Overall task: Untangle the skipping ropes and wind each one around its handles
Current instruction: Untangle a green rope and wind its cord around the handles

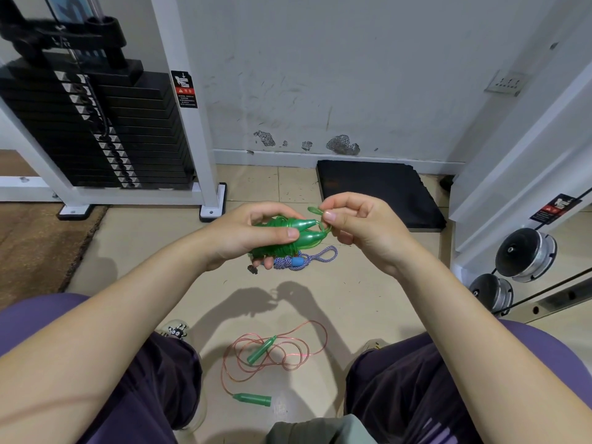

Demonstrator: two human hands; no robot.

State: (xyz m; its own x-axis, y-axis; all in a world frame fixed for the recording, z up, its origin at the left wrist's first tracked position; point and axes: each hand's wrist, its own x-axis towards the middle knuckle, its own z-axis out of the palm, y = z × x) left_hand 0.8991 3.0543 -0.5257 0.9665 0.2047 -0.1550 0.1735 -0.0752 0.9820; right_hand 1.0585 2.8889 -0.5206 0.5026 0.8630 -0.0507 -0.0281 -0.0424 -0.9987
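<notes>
Head view, only one. Left hand grips the pair of green handles, fingers and thumb curled round them w/ green rope wound over the bundle; palm hides most of the handle bodies, so no. of turns can't be told. Two handles side by side, long axis roughly 9-to-3 o'clock, tapered tips pointing to 3, toward the right hand. That hand pinches the green rope's free end betw. thumb and forefinger just beside the tips; the rope past the pinch is hidden by fingers.

On the floor, just at 6 o'clock of the left hand, lies a blue-white braided rope, partly covered by fingers; one blue handle shows, loop end pointing to 3.

Further at 6 o'clock, betw. the knees, a pink rope lies loose in coils w/ two green handles: one tilted toward 1 o'clock, the other flat, axis 9-to-3. Lower coil edge hard to make out.

Ropes counted: three.
</notes>
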